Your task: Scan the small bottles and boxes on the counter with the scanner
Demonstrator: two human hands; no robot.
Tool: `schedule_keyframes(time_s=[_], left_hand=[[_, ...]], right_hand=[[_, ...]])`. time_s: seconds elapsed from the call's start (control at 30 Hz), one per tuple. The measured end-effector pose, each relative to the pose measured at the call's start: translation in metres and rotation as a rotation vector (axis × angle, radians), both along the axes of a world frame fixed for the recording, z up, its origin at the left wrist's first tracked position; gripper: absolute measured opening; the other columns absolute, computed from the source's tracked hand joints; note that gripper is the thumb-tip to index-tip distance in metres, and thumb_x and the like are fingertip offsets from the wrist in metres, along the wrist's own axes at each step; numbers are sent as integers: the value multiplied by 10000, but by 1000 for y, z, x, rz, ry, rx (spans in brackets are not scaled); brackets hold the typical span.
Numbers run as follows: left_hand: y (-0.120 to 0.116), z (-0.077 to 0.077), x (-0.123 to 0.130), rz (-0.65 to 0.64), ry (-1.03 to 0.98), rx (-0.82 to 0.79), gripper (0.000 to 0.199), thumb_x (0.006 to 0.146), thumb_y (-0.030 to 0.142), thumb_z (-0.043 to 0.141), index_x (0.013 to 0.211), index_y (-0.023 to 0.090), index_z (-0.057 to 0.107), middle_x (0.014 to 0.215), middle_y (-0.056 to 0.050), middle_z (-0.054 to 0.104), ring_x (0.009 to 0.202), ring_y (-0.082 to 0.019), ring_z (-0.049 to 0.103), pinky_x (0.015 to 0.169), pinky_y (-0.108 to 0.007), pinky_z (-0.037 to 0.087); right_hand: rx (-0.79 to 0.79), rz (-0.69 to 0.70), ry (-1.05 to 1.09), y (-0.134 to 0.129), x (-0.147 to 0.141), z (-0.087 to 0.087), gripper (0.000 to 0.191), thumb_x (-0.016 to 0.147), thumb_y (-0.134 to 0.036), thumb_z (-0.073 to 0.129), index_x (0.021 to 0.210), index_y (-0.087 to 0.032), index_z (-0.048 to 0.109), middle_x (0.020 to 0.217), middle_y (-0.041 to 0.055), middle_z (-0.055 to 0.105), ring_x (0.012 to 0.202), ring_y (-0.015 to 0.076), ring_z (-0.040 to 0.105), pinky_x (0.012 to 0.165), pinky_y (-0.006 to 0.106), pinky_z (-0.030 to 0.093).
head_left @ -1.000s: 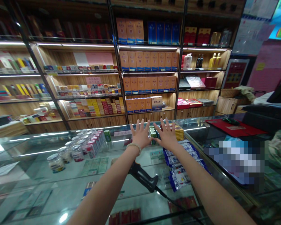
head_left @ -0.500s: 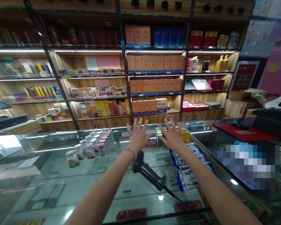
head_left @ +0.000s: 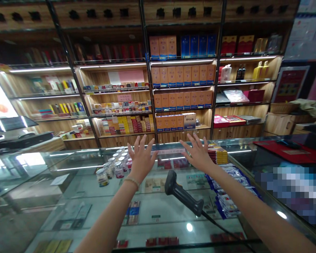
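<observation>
My left hand (head_left: 141,158) is held out over the glass counter (head_left: 80,196), palm down with fingers spread, holding nothing. A beaded bracelet (head_left: 131,181) circles that wrist. Just behind it stand small lidded jars (head_left: 102,176), partly covered by the hand. My right hand (head_left: 198,153) also stretches forward with fingers apart and nothing in it. Close to its right are stacked yellow-and-red packs (head_left: 218,155), and blue-and-white packets (head_left: 228,203) lie partly under the forearm's line of sight. Between my forearms a black barcode scanner (head_left: 184,195) lies on the glass, touched by neither hand.
Lit wooden shelves carry orange boxes (head_left: 183,75), blue boxes (head_left: 198,45) and rows of small packs (head_left: 126,124). A scanner cable (head_left: 221,226) runs to the lower right. At right lies a red mat (head_left: 289,151); packs show beneath the glass.
My left hand has shifted left toward the jars, widening the gap between the hands. The camera view has turned slightly left, so the scanner and shelves appear farther right.
</observation>
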State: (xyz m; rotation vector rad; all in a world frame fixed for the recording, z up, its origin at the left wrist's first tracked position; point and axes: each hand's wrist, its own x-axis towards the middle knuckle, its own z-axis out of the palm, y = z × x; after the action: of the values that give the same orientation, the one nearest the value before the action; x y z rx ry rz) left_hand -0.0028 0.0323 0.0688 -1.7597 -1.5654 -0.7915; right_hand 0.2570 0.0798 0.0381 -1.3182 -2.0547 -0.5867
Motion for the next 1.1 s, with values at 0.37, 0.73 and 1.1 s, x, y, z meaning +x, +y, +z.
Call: schedule_keyframes(time_s=[0.37, 0.73, 1.1], left_hand=[[-12, -12, -41, 81, -80, 82, 384, 968, 411, 478, 1297, 296, 640, 1522, -82, 496, 1456, -343, 340, 1199, -646, 56], [-18, -30, -68, 149, -99, 84, 343, 968, 374, 488, 1266, 321, 649, 1500, -49, 528, 1429, -326, 380, 1201, -638, 73], [-20, -36, -76, 178, -121, 18, 409, 931, 354, 541, 1335, 339, 605, 1545, -52, 472, 1440, -349, 349, 1187, -676, 95]], right_hand=[[-14, 72, 13, -10, -31, -6, 426, 993, -465, 466, 1399, -369, 549, 1567, 68, 419, 1471, 284, 280, 1182, 584, 127], [-64, 149, -21, 10, -74, -7, 401, 990, -439, 478, 1371, -365, 576, 1544, 72, 452, 1469, 287, 295, 1184, 597, 115], [-254, 192, -84, 48, -142, -4, 446, 973, -467, 485, 1410, -389, 534, 1576, 80, 405, 1479, 318, 280, 1159, 654, 156]])
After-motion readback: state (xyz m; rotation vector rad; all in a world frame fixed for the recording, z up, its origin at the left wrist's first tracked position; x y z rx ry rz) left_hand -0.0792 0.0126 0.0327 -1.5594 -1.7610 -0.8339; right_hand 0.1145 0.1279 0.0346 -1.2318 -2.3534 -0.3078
